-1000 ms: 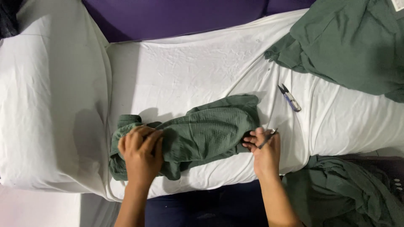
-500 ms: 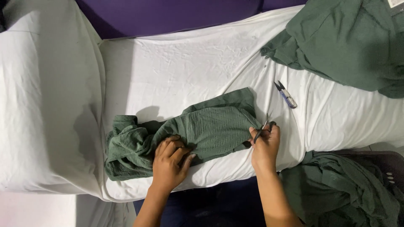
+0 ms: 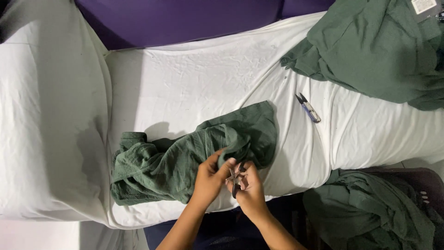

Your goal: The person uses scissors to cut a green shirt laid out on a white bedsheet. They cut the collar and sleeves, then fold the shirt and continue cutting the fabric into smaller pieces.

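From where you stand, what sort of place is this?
Probably a garment finishing or sewing workshop. A white cloth-covered table holds a green garment being trimmed with small thread snips, spare blue-handled snips lie nearby, and more green garments are piled alongside.

Left hand (image 3: 210, 178) pinching green garment (image 3: 185, 157), right hand (image 3: 249, 190) gripping small snips (image 3: 236, 178)

crinkled matt green cloth garment (image 3: 185, 162); shiny metal snips (image 3: 235, 178).
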